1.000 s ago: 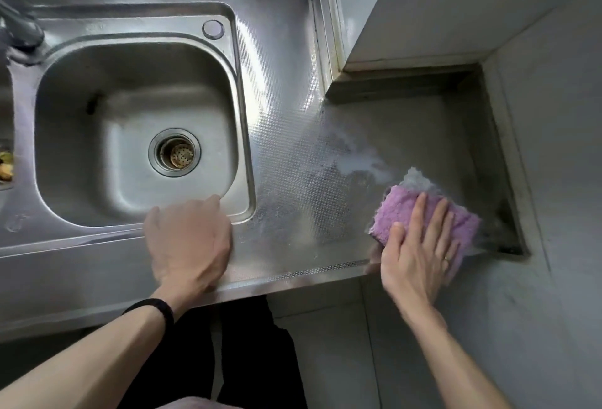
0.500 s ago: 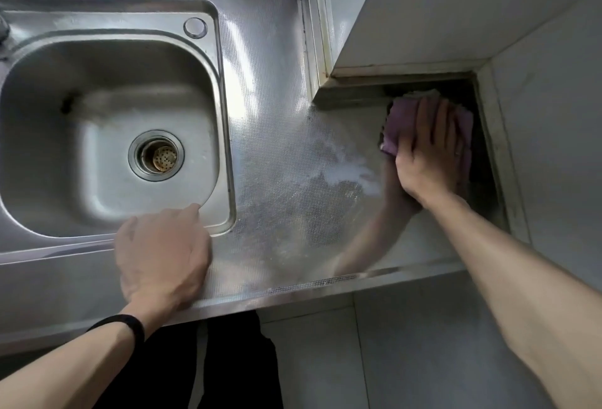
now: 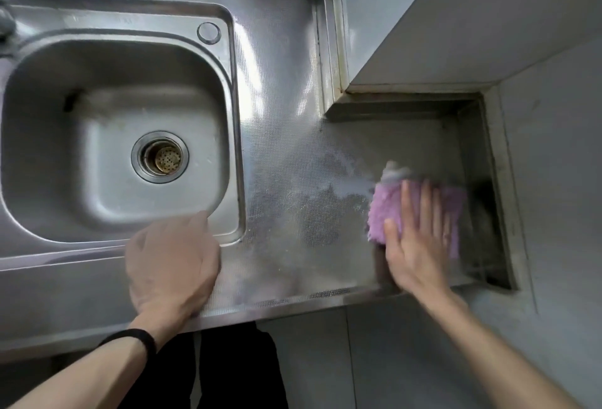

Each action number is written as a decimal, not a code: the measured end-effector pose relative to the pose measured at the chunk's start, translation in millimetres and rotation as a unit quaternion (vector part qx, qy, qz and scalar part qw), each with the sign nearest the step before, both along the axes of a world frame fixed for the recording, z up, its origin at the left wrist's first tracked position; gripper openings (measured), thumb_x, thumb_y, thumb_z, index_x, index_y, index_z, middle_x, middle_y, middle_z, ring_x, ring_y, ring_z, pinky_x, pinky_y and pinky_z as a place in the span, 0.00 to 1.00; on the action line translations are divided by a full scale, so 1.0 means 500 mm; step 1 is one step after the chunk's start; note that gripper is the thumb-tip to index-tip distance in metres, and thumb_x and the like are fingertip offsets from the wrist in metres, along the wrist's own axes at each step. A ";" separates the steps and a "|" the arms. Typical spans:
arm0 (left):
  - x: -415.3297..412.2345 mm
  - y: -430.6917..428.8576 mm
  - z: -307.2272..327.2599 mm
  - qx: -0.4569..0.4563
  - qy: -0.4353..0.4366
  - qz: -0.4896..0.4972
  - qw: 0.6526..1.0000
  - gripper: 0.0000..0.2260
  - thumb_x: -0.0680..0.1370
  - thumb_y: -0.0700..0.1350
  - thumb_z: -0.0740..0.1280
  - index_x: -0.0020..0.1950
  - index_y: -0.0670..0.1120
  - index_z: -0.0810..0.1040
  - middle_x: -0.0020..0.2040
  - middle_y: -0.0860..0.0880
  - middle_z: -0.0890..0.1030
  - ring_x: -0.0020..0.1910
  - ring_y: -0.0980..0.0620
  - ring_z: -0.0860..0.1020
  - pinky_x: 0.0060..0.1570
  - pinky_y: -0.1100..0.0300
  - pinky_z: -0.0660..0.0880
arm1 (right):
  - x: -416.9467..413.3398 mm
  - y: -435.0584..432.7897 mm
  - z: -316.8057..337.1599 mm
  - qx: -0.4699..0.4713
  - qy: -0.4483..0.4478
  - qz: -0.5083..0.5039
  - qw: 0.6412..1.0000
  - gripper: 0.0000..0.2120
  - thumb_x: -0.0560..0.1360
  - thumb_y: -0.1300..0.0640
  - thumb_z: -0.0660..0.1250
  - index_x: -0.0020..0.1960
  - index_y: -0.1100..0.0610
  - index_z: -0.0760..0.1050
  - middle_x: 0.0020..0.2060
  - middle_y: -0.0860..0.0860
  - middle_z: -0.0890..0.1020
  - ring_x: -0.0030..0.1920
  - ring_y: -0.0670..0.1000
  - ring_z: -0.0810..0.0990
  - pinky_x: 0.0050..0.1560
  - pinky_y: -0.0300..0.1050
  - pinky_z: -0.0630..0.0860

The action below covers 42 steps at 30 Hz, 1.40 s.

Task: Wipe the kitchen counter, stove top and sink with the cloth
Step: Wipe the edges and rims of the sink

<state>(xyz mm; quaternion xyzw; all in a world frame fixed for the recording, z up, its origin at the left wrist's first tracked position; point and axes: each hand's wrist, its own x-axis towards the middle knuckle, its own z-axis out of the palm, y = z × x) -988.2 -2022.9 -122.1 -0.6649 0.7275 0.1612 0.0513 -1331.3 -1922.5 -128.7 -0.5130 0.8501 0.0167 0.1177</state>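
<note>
A purple cloth [image 3: 387, 210] lies flat on the steel counter [image 3: 293, 154] in the right corner recess. My right hand [image 3: 420, 239] presses on it with straight, spread fingers and covers most of its middle. A wet smear runs across the counter just left of the cloth. My left hand [image 3: 172, 262] rests on the counter's front part at the near right corner of the sink [image 3: 234, 109], fingers bent down over the sink rim. The sink bowl holds only its drain strainer [image 3: 160, 157].
A tiled wall column [image 3: 407, 11] juts out above the recess, and a tiled wall [image 3: 560, 180] closes its right side. A tap base [image 3: 6, 22] shows at the far left. The counter's front edge [image 3: 293, 302] runs below both hands, with the floor beneath.
My right hand has pulled the cloth from the back of the recess toward the front edge. The left hand has stayed at the sink corner.
</note>
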 end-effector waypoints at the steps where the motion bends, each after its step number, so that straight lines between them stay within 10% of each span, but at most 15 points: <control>1: -0.001 -0.001 0.000 0.001 -0.001 0.000 1.000 0.19 0.78 0.52 0.57 0.63 0.54 0.81 0.51 0.50 0.84 0.55 0.42 0.79 0.62 0.44 0.69 | -0.027 -0.047 0.000 -0.006 0.008 0.003 1.000 0.35 0.81 0.42 0.48 0.85 0.54 0.51 0.84 0.60 0.54 0.83 0.63 0.54 0.81 0.65 0.53; 10: 0.001 -0.001 -0.005 -0.008 -0.009 -0.007 1.000 0.17 0.78 0.52 0.58 0.61 0.54 0.81 0.50 0.51 0.84 0.53 0.43 0.79 0.59 0.45 0.68 | -0.003 -0.201 0.008 -0.015 0.023 -0.017 0.999 0.36 0.79 0.42 0.46 0.85 0.54 0.53 0.84 0.59 0.56 0.83 0.62 0.55 0.81 0.63 0.54; 16: 0.000 0.001 -0.003 -0.013 -0.014 -0.013 1.000 0.18 0.78 0.52 0.57 0.62 0.52 0.82 0.51 0.50 0.84 0.54 0.42 0.80 0.60 0.45 0.69 | 0.270 -0.139 0.006 -0.019 -0.042 0.096 0.994 0.33 0.83 0.39 0.46 0.85 0.46 0.44 0.85 0.54 0.42 0.85 0.56 0.40 0.81 0.56 0.31; 23: -0.001 0.005 -0.008 -0.033 -0.016 -0.013 0.999 0.18 0.78 0.51 0.58 0.62 0.51 0.82 0.51 0.49 0.85 0.53 0.41 0.80 0.59 0.44 0.69 | 0.188 -0.151 0.003 -0.019 -0.068 0.177 0.982 0.28 0.86 0.40 0.45 0.84 0.39 0.44 0.85 0.49 0.42 0.85 0.51 0.39 0.82 0.57 0.35; 31: 0.002 0.006 -0.019 -0.051 -0.010 -0.015 0.999 0.18 0.78 0.52 0.57 0.62 0.52 0.82 0.50 0.50 0.84 0.53 0.42 0.80 0.59 0.45 0.69 | -0.071 -0.203 0.005 -0.031 0.043 -0.004 0.999 0.32 0.82 0.45 0.48 0.84 0.54 0.58 0.83 0.61 0.59 0.82 0.63 0.60 0.79 0.64 0.56; 35: 0.000 0.005 -0.018 -0.042 -0.013 -0.014 0.999 0.18 0.78 0.52 0.58 0.62 0.53 0.82 0.50 0.51 0.84 0.53 0.43 0.79 0.60 0.46 0.68 | 0.040 -0.237 0.006 -0.041 0.022 -0.106 0.993 0.32 0.82 0.45 0.46 0.85 0.52 0.56 0.84 0.58 0.55 0.84 0.60 0.53 0.81 0.63 0.50; 42: -0.002 0.003 -0.015 -0.033 -0.006 -0.011 0.999 0.21 0.78 0.53 0.56 0.64 0.53 0.82 0.52 0.51 0.85 0.54 0.44 0.80 0.61 0.46 0.68 | 0.290 -0.271 0.002 -0.038 -0.044 0.083 0.995 0.30 0.85 0.43 0.46 0.85 0.44 0.43 0.85 0.51 0.41 0.84 0.53 0.38 0.82 0.60 0.37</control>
